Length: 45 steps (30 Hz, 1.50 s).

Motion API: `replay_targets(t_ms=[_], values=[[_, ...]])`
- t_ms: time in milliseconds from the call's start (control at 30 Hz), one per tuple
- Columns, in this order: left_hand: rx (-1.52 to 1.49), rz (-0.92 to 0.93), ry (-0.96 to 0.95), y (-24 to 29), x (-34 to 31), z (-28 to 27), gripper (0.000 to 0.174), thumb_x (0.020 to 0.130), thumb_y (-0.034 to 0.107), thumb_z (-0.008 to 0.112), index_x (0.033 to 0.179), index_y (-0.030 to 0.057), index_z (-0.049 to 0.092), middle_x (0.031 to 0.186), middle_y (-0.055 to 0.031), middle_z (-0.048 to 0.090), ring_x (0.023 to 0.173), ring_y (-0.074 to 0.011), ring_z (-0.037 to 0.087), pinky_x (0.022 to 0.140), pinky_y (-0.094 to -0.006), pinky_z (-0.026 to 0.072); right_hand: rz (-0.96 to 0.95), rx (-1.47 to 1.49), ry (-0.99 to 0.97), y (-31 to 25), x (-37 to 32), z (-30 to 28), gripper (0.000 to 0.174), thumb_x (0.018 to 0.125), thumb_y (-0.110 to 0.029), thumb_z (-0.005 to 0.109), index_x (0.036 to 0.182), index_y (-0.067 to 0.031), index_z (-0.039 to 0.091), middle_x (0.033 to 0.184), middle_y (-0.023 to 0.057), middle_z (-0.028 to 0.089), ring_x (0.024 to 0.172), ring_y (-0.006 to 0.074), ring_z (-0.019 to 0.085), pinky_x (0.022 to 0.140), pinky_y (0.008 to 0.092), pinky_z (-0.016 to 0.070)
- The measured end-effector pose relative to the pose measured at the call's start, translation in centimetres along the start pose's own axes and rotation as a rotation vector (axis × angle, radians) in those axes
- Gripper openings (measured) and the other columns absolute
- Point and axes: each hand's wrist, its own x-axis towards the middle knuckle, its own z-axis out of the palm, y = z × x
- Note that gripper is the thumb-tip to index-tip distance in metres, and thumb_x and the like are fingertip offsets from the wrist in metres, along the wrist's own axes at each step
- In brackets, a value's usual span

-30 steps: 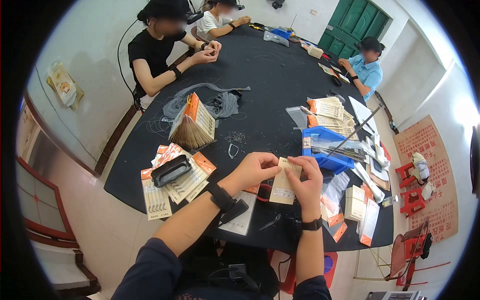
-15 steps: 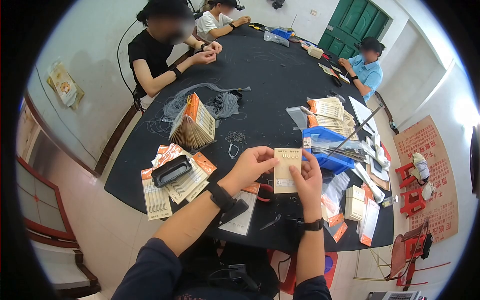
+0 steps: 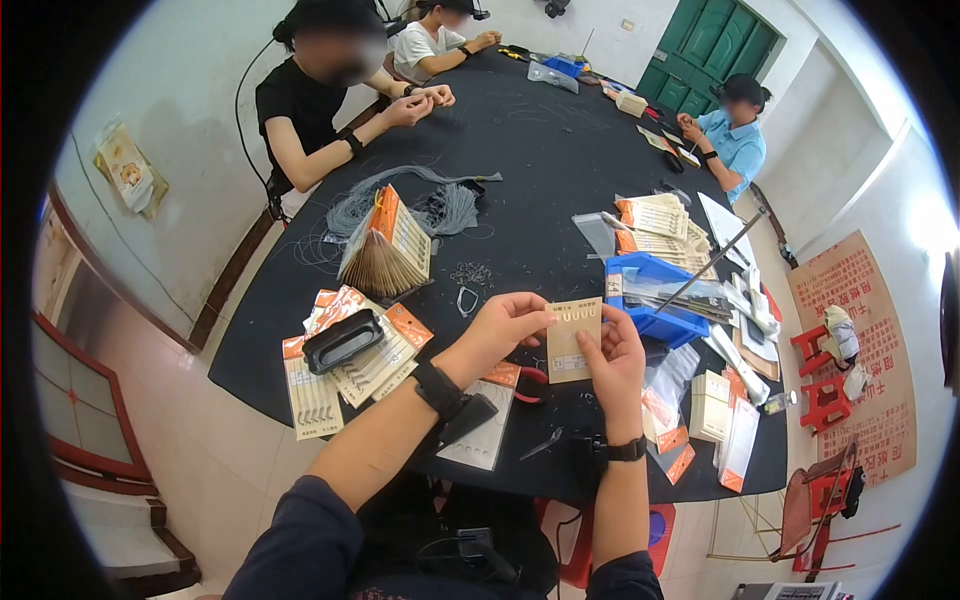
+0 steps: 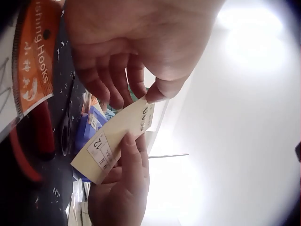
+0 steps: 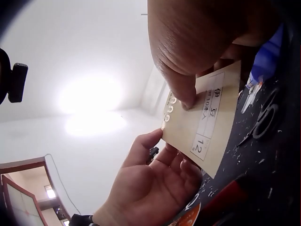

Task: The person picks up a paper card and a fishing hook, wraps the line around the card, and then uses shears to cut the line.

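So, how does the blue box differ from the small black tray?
The blue box is larger and angular; the black tray is smaller, with rounded corners. The box stands on the dark cloth, the tray on hook cards. Both are open-topped.

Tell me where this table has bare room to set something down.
The widest nearly bare patch of black table lies beyond the grey strands and reaches nearer between the small metal bits and blue bin. Crowded: the right side, around that bin, and the left, around the fanned cards and black tray.
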Motion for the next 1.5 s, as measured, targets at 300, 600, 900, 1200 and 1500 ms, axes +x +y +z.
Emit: replay_targets(t_ms=[300, 600, 900, 1200, 1500], values=[[0.114, 0.105, 0.056, -0.6, 0.2, -0.4, 0.011, 0.090, 0.016, 0.069, 0.092, 0.0070, 0.063, 0.087, 0.0000, 0.067, 0.079, -0.0053, 0.061, 0.067, -0.0210, 0.0483, -0.034, -0.014, 0.009, -0.1, -0.1, 0.2, 0.035, 0.089, -0.002, 0.066, 0.122, -0.0001, 0.055, 0.087, 0.0030, 0.066, 0.077, 0.0058, 0.062, 0.066, 0.0191, 0.0474], [0.130, 0.013, 0.109, -0.3, 0.1, -0.6, 0.013, 0.090, 0.017, 0.070, 0.092, 0.0064, 0.064, 0.085, -0.0008, 0.068, 0.078, -0.0058, 0.062, 0.066, -0.0200, 0.0485, -0.126, -0.125, -0.030, -0.5, -0.2, 0.1, 0.035, 0.089, -0.003, 0.066, 0.123, 0.0002, 0.058, 0.088, 0.0029, 0.067, 0.077, 0.0060, 0.061, 0.067, 0.0203, 0.0488], [0.132, 0.021, -0.008, -0.2, -0.1, 0.1, 0.019, 0.090, 0.015, 0.068, 0.104, 0.0018, 0.069, 0.092, -0.0039, 0.070, 0.082, -0.0074, 0.063, 0.072, -0.0225, 0.0499, -0.177, -0.088, 0.049, -1.3, 0.0, 0.9, 0.041, 0.084, -0.002, 0.068, 0.125, -0.0050, 0.062, 0.107, 0.0081, 0.062, 0.090, 0.0156, 0.062, 0.079, 0.0264, 0.0499], [0.198, -0.003, -0.135, -0.4, -0.2, 0.3, 0.015, 0.087, 0.008, 0.069, 0.097, -0.0021, 0.068, 0.090, -0.0056, 0.070, 0.082, -0.0089, 0.065, 0.074, -0.0234, 0.0525, -0.381, -0.529, 0.033, -2.0, 0.3, 0.0, 0.033, 0.072, -0.007, 0.078, 0.104, -0.0085, 0.074, 0.105, 0.0085, 0.060, 0.091, 0.0222, 0.061, 0.080, 0.0319, 0.0492], [0.179, 0.008, -0.140, -0.5, -0.2, 0.3, 0.014, 0.087, 0.007, 0.069, 0.096, -0.0027, 0.069, 0.090, -0.0070, 0.070, 0.082, -0.0095, 0.065, 0.076, -0.0237, 0.0530, -0.338, -0.505, 0.047, -2.0, 0.2, 0.0, 0.029, 0.072, -0.005, 0.079, 0.100, -0.0062, 0.075, 0.086, 0.0070, 0.063, 0.080, 0.0196, 0.063, 0.070, 0.0288, 0.0492]])
